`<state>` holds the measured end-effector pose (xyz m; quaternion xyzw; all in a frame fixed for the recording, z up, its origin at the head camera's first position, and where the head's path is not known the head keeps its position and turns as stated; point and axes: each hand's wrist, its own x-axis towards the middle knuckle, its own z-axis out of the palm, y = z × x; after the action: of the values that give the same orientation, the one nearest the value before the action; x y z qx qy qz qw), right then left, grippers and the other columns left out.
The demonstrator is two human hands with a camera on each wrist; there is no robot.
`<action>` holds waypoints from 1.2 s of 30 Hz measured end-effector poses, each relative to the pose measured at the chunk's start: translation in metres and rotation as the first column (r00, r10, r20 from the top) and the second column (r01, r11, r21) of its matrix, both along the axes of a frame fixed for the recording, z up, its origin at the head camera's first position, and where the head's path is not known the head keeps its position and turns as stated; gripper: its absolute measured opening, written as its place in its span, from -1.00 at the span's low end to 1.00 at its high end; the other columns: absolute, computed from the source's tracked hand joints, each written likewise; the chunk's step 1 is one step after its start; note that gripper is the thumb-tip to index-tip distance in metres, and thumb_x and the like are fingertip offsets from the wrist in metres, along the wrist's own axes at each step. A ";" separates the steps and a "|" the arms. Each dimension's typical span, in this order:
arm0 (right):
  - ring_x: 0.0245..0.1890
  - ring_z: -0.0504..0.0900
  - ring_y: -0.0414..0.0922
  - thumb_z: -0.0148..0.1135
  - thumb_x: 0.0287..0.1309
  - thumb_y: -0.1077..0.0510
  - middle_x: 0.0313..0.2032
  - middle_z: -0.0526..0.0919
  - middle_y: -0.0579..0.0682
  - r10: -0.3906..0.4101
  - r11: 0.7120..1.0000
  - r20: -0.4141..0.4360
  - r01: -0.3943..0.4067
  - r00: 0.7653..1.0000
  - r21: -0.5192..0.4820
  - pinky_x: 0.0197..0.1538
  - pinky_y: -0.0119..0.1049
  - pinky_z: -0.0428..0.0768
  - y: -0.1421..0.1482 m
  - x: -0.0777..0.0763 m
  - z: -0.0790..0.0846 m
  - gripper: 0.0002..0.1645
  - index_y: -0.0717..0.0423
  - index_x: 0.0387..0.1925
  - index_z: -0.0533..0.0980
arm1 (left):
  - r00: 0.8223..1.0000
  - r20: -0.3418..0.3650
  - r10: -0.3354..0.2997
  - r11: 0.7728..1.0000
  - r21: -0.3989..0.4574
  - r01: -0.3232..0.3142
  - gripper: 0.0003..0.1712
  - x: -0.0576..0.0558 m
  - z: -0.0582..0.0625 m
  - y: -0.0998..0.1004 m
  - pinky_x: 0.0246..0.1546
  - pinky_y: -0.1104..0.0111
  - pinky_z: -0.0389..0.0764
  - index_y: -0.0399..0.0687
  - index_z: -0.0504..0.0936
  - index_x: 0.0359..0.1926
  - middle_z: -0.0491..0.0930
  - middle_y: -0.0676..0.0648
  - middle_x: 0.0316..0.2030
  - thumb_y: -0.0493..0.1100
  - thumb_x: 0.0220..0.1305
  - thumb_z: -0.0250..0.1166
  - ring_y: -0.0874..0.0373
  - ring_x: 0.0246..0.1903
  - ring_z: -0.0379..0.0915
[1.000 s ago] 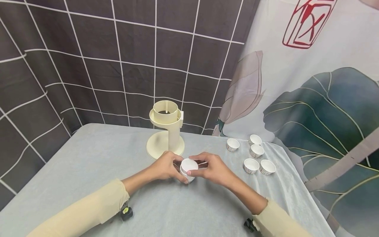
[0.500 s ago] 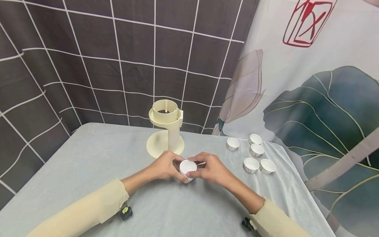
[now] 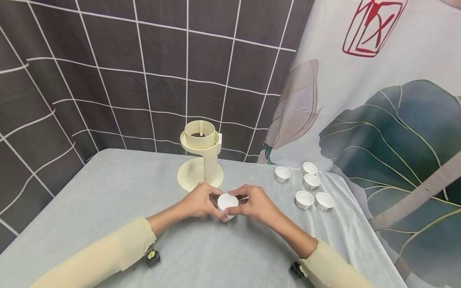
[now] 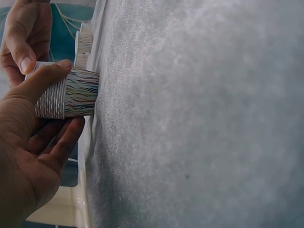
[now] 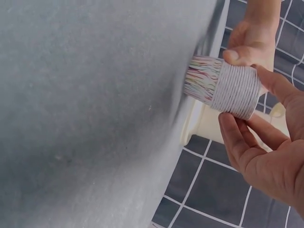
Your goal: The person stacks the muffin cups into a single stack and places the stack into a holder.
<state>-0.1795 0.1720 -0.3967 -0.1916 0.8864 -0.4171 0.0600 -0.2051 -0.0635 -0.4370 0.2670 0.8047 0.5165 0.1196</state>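
A nested stack of paper baking cups point(image 3: 228, 201) stands upright on the cloth between both hands, white inside with colourful wavy lines outside. Many tight rims show along the stack point(image 5: 236, 90) in the right wrist view. My left hand point(image 3: 202, 201) grips it from the left, thumb in front and fingers behind. From the right, my right hand point(image 3: 255, 204) pinches the upper rims between thumb and fingers. In the left wrist view the left thumb lies along the side of the stack point(image 4: 78, 92).
Behind the hands stands a cream holder point(image 3: 210, 160) with a round base and a ring-shaped top. Several single baking cups point(image 3: 304, 199) sit at the right on the grey-blue cloth point(image 3: 126, 192). A dark gridded curtain point(image 3: 162, 52) hangs behind the table.
The upper cups held by my right hand have gone down into the lower stack, so the two now form one. The left hand stays nearly still around it.
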 end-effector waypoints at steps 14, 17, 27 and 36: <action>-0.04 0.94 -0.01 0.84 -0.03 0.08 0.03 0.88 0.13 -0.024 0.998 0.024 0.026 0.999 -0.064 -0.03 -0.43 0.87 0.002 0.002 -0.005 -0.33 0.19 0.15 0.82 | 1.000 0.016 -0.020 1.000 0.017 0.020 -0.48 -0.002 -0.002 -0.002 -0.20 0.46 0.84 -0.16 0.91 -0.06 0.91 0.01 -0.23 -0.23 -0.11 0.86 0.27 -0.29 0.86; -0.03 0.95 0.01 0.85 -0.04 0.08 0.04 0.88 0.15 -0.020 0.997 0.020 0.022 1.000 -0.075 -0.02 -0.40 0.88 0.005 0.002 -0.005 -0.33 0.19 0.14 0.82 | 1.000 0.024 -0.020 1.000 0.019 0.020 -0.48 -0.002 -0.001 -0.002 -0.18 0.46 0.85 -0.18 0.90 -0.05 0.91 -0.01 -0.21 -0.24 -0.10 0.86 0.28 -0.28 0.86; 0.01 0.93 -0.03 0.84 -0.03 0.06 0.04 0.93 0.03 -0.017 0.999 -0.025 0.016 1.000 -0.049 0.11 -0.27 0.90 0.015 0.003 -0.001 -0.43 0.04 0.07 0.86 | 1.000 0.025 -0.013 1.000 0.013 0.013 -0.42 0.000 -0.001 -0.002 -0.11 0.46 0.87 -0.21 0.88 0.01 0.91 -0.04 -0.15 -0.25 -0.10 0.87 0.26 -0.23 0.86; -0.02 0.92 0.04 0.83 0.02 0.08 0.00 0.92 0.12 0.005 0.999 -0.068 -0.007 0.998 -0.031 0.11 -0.25 0.90 0.029 0.002 -0.003 -0.43 0.18 0.07 0.84 | 0.999 0.035 -0.028 0.999 0.038 0.026 -0.35 0.000 -0.003 -0.003 0.02 0.49 0.85 -0.27 0.83 0.10 0.88 -0.11 -0.04 -0.29 -0.06 0.85 0.24 -0.10 0.83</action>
<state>-0.1778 0.2010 -0.3999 -0.2093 0.8806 -0.4242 0.0284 -0.2049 -0.0665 -0.4401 0.2708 0.7889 0.5347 0.1358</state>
